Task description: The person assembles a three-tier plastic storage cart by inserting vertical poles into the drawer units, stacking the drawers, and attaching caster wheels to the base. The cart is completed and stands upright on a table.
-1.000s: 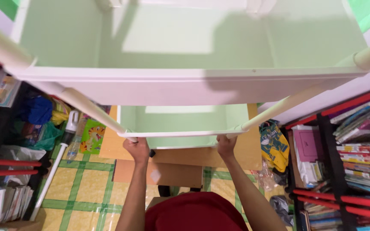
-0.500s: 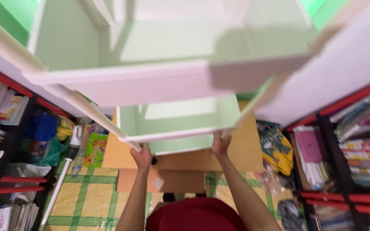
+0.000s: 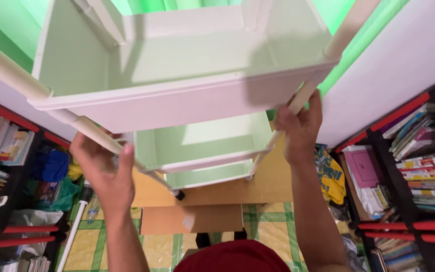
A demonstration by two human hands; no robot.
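Bookshelves (image 3: 419, 166) flank the tiered rack (image 3: 187, 95), which stands tilted over the wooden bench (image 3: 273, 184). Left hand (image 3: 104, 171) and right hand (image 3: 300, 126) have fingers wrapped around its front posts; uneven lifting could tip it off.
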